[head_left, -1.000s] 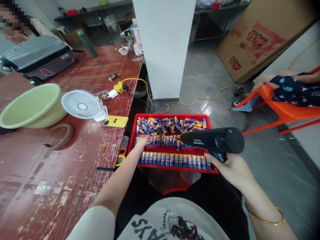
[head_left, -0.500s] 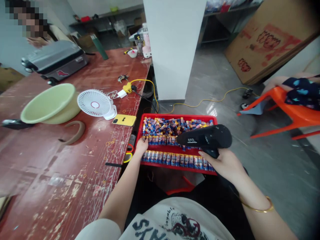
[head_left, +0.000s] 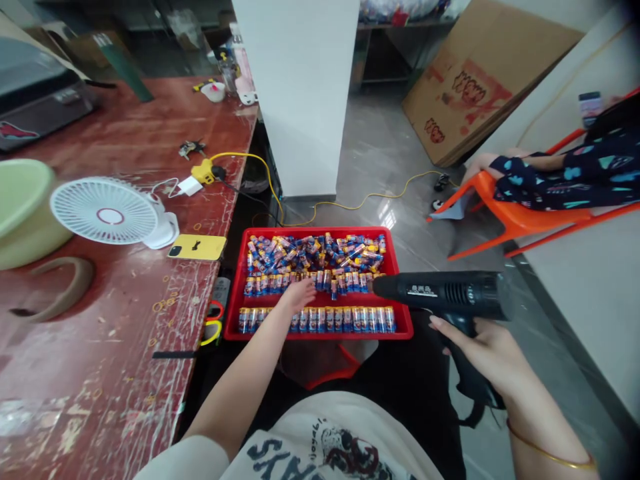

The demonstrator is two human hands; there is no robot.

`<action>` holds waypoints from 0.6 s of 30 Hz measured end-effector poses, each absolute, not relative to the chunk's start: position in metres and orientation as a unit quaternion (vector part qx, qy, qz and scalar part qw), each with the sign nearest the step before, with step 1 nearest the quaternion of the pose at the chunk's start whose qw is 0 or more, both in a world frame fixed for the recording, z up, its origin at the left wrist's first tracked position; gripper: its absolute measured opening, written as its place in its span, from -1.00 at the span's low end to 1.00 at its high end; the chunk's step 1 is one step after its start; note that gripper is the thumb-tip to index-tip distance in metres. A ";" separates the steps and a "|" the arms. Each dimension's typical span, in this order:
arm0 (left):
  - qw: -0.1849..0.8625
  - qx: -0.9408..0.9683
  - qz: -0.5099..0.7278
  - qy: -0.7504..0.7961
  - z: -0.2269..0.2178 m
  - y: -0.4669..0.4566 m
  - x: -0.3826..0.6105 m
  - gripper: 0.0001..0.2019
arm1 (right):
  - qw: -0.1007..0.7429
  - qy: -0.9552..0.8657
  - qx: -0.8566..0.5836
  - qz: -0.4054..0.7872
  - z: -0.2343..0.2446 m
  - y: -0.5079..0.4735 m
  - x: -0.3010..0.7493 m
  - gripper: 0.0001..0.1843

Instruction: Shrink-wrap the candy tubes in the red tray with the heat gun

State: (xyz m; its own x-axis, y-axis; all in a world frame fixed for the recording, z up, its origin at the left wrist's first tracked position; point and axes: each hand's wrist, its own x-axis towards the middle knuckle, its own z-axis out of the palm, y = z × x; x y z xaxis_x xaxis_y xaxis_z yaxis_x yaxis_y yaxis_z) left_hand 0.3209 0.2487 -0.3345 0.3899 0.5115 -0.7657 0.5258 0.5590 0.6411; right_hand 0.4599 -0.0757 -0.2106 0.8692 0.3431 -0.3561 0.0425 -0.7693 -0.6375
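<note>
My right hand (head_left: pixel 493 347) is wrapped round the handle of a black heat gun (head_left: pixel 443 293). Its nozzle points left, over the right rim of a red tray (head_left: pixel 320 335). Inside the tray, small bottles with blue and pink wraps and yellow tops stand in two rows: a front row (head_left: pixel 345 320) and a middle row (head_left: pixel 270 285). Behind them lies a loose heap of the same bottles (head_left: pixel 280 250). My left hand (head_left: pixel 300 295) is over the tray between the rows, fingers stretched towards the middle row, with nothing visible in them. One bottle (head_left: pixel 334 289) stands slightly forward of that row.
A worn red table (head_left: pixel 125 300) on the left carries a white fan (head_left: pixel 107 212), a yellow phone (head_left: pixel 197 247), a green basin (head_left: pixel 25 207) and keys (head_left: pixel 191 148). Scissors (head_left: pixel 213 331) are at its edge. A white pillar (head_left: pixel 297 100) rises ahead. A person sits on an orange chair (head_left: pixel 535 213) at right.
My left hand has gone from the left end of the middle row to around its centre. The heat gun has shifted right, from above the bottles to the tray's right edge. The view has turned right.
</note>
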 end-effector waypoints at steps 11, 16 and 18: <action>0.768 0.256 0.015 0.587 -0.347 0.246 0.388 -0.66 | 0.314 -0.043 -0.920 0.232 -0.202 -0.075 0.468 -0.39; 0.785 0.238 -0.025 0.571 -0.330 0.266 0.393 -0.63 | 0.310 -0.045 -0.911 0.267 -0.207 -0.075 0.469 -0.38; 0.788 0.234 -0.042 0.567 -0.325 0.269 0.396 -0.59 | 0.315 -0.047 -0.909 0.267 -0.210 -0.077 0.468 -0.37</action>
State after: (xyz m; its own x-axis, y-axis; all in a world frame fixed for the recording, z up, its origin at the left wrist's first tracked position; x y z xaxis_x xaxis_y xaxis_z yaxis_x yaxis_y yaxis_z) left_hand 0.3958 0.2693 -0.3253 0.3527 0.1994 -0.9142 0.3312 0.8872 0.3213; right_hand 0.4679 -0.0768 -0.2103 0.8526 0.2547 -0.4564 -0.0826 -0.7966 -0.5989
